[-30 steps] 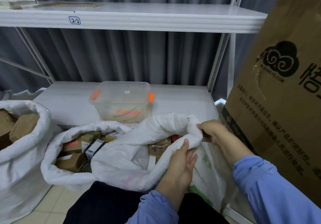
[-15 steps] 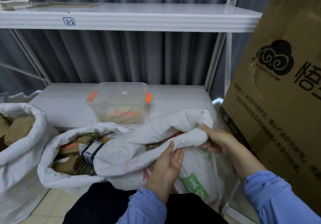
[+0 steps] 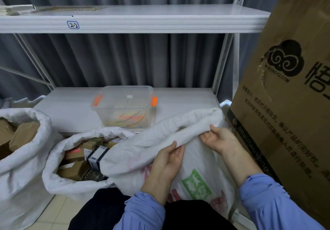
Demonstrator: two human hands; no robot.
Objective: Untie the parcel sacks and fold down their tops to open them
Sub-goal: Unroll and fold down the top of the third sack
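Note:
A white woven sack [image 3: 201, 176] with green and red print stands right in front of me. Its top is rolled outward into a thick cuff [image 3: 171, 128]. My left hand [image 3: 166, 160] pinches the lower edge of that cuff, thumb on top. My right hand [image 3: 219, 138] grips the cuff further right, fingers tucked under the fold. A second white sack [image 3: 59, 181] to the left lies open with its rim folded down, showing several brown parcels [image 3: 75, 169]. A third open sack [image 3: 21, 167] stands at far left.
A clear plastic bin [image 3: 125, 106] with orange clips sits on the lower white shelf [image 3: 67, 108]. An upper shelf [image 3: 134, 19] spans above. A tall cardboard box [image 3: 289, 104] stands close on the right. Beige floor tiles [image 3: 59, 213] show at bottom left.
Both hands have rolled the sack's top further down and outward. The cuff is thicker and now hides the parcels inside, and the printed side shows more.

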